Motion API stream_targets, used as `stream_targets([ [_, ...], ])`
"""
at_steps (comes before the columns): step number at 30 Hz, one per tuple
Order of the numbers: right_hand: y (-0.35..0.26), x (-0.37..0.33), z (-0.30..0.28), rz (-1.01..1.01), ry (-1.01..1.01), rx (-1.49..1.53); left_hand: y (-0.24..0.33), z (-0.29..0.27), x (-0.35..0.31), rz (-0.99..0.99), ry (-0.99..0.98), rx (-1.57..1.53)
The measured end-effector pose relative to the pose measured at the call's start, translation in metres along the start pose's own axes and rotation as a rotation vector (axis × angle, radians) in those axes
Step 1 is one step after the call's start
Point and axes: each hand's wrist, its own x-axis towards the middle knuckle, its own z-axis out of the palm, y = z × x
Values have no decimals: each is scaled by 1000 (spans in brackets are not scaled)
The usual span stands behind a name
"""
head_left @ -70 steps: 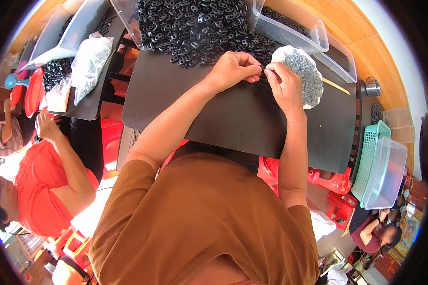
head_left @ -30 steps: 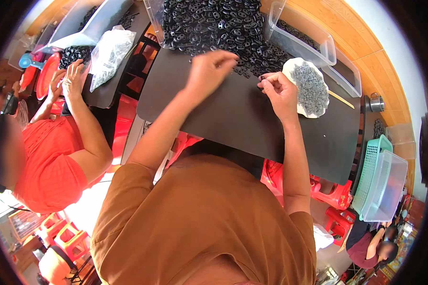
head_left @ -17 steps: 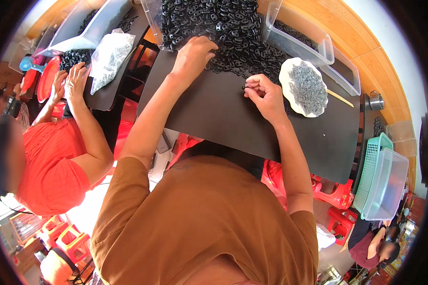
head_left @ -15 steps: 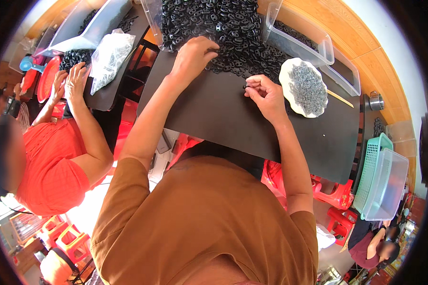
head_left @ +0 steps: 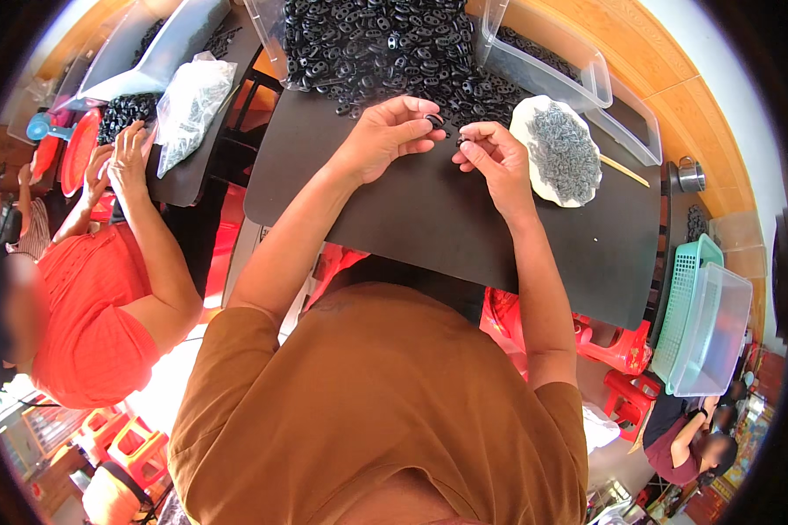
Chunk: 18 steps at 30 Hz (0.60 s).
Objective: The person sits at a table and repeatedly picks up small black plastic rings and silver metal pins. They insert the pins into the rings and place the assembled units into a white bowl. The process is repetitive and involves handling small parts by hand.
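Note:
Between the thumb and fingertips of my left hand (head_left: 392,136) is a black oval piece with holes (head_left: 434,122). Close by on the right, my right hand (head_left: 496,162) pinches a small dark piece (head_left: 463,141), too small to make out fully. The two hands are slightly apart, over the near edge of a heap of black two-holed oval pieces (head_left: 372,52) on the dark table (head_left: 394,214). Right of my right hand stands a cream scalloped dish (head_left: 527,131) full of tiny grey pieces (head_left: 564,153).
Clear plastic bins (head_left: 547,74) stand behind the dish. A wooden stick (head_left: 623,170) juts out from it. A metal cup (head_left: 690,175) and a green basket (head_left: 678,297) are at the right. On the left, a co-worker in red (head_left: 105,297) handles black pieces beside a clear bag (head_left: 193,109).
My left hand has come back from the heap, moving right and nearer, with a black oval piece in its fingers. My right hand has shifted slightly up, its pinch kept.

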Motion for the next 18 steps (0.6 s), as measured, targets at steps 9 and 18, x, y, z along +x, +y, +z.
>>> stream_targets([
  [9, 4, 1, 0, 17, -8, -6, -14, 5, 1, 71, 49, 122],
  [18, 2, 2, 3, 35, -30, -30, -25, 4, 1, 138, 50, 111],
])
